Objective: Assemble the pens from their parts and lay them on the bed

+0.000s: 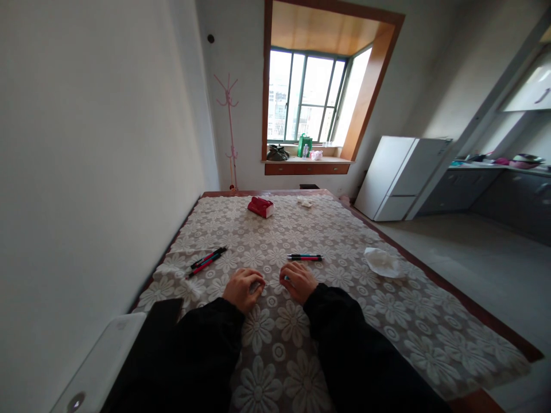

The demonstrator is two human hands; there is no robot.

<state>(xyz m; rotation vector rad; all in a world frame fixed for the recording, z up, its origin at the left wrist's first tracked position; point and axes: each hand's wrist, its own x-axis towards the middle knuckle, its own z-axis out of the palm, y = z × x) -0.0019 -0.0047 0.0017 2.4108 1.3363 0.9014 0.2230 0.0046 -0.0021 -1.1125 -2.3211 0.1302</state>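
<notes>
Both hands rest low over the flower-patterned tablecloth (258,324), a small gap between them. Curled fingers close my left hand (241,290); a small pale patch shows at its fingertips, too little to name. My right hand (300,282) is also closed, with a tiny bluish bit by the thumb and forefinger that I cannot make out. Just beyond the right hand lie pens (305,257) side by side, blue and red with black ends. Farther left, more pens (207,262) in black, red and blue lie slanted on the cloth.
A red tissue pack (260,207) lies toward the far end, with a crumpled white piece (305,202) to its right. White paper or plastic (383,263) lies at the right. A white object (101,358) and a dark one (161,321) stand at near left, beside the wall (94,143).
</notes>
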